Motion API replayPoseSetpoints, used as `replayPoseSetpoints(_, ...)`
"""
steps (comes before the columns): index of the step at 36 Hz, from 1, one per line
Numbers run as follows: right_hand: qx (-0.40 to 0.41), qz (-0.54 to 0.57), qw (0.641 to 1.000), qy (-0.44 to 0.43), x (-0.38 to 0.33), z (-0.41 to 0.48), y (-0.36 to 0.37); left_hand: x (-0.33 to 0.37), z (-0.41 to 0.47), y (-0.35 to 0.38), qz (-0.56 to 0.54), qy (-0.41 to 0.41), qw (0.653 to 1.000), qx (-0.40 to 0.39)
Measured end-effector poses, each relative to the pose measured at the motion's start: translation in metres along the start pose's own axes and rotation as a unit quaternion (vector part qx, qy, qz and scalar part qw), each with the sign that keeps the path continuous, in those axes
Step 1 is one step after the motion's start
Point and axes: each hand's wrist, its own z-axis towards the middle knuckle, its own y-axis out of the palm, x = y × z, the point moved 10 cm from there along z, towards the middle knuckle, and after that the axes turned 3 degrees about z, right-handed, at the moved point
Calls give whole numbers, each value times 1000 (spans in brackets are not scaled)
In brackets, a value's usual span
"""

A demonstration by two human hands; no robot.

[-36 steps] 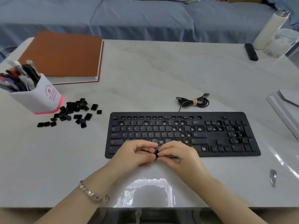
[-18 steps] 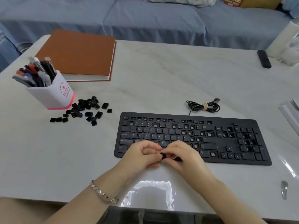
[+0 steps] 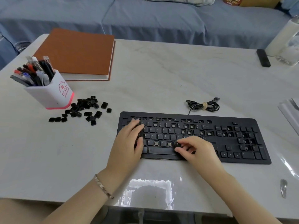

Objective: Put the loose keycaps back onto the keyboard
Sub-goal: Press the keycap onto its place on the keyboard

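While pinched (right hand (image 3: 199,151)), keycap (image 3: 177,144) sits over keyboard (image 3: 246,155).

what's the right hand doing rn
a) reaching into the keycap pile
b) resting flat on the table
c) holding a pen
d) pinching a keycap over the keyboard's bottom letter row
d: the right hand pinches a keycap in its fingertips, just above the space bar of the keyboard.

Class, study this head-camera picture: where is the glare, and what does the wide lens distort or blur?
Head view: a glare patch sits on the table near its front edge; the table's far edge bows from the wide lens; the left hand looks smeared at its fingertips.
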Motion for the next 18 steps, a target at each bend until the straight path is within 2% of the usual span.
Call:
replayPoseSetpoints(8, -30, -62, 998, -16, 1, 15, 7, -19, -3, 31, 164, 5, 986, -36)
replayPoseSetpoints(18, -60, -69, 996, -13, 4, 16, 22, -15, -3, 27, 183, 25, 983, -3)
